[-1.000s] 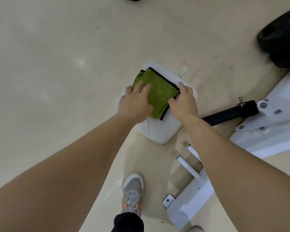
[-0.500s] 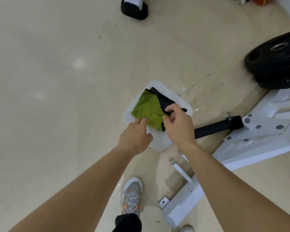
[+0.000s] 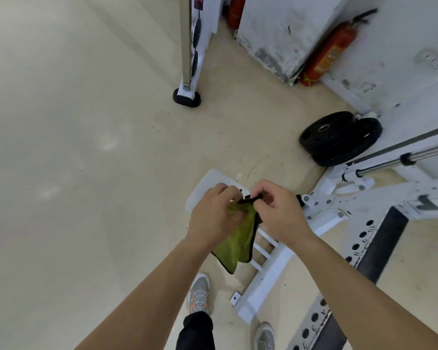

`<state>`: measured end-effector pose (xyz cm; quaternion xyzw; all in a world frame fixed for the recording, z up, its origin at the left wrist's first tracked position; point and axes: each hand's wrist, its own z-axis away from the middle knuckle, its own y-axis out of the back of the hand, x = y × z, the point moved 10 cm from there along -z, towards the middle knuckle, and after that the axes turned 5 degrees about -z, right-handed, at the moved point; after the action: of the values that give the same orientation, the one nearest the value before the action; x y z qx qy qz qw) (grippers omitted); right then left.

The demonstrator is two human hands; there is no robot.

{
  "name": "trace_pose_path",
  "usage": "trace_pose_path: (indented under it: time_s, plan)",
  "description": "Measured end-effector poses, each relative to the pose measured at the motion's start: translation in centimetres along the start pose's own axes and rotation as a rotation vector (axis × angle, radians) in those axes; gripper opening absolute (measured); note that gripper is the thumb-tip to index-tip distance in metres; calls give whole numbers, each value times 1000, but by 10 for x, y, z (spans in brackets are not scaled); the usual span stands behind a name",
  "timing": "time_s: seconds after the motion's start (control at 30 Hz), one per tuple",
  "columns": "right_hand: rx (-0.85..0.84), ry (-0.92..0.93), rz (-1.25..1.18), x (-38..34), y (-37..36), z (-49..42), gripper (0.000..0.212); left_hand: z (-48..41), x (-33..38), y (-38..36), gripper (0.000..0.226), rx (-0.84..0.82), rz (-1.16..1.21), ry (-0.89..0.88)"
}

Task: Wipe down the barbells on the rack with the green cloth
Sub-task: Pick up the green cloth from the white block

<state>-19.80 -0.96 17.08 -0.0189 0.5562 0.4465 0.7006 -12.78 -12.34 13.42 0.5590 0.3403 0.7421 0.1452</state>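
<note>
- I've got both hands together at centre frame, left hand [image 3: 214, 215] and right hand [image 3: 280, 213], each pinching the top edge of the green cloth [image 3: 238, 245].
- The cloth hangs loose below my fingers, off the floor, its black trim showing down the right side; it drapes in front of the white pad [image 3: 208, 183] lying on the floor.
- My read: this is the get-ready step, cloth in hand and being opened out or refolded. No wiping has begun.
- The only bar I can see is the chrome barbell [image 3: 415, 157] at the right edge, lying across the white rack [image 3: 339, 205], well apart from the cloth.
- Black weight plates [image 3: 339, 137] sit just above and left of it, leaning by the wall.
- Next call, as I judge it: bunch the cloth into one palm, turn right, reach for that bar and wrap the cloth around the shaft.
- A loose hanging corner could snag on the rack's bolts, so I'd gather it first.
</note>
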Motion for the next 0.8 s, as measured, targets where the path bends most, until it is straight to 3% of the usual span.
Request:
trace_pose_path:
  time_s: [0.13,0.23,0.37,0.57,0.67,0.8]
  plan:
    - [94,63,327,-63,62,53,12,21,80,46,34,-34,33,-87]
    - [175,62,517,-89,105,95,16,33,140,69,34,-110,66,-116]
    - [190,82,222,-107,153,148,16,43,208,86,34,-175,-11,-124]
    - [513,159,24,-136,267,245,31,62,302,56,24,-403,-92,-277]
    - [674,170,185,-134,318,291,20,63,341,46,4,-337,-165,-379]
    - [796,108,144,-85,378,361,19,70,395,26,14,-218,-138,-344]
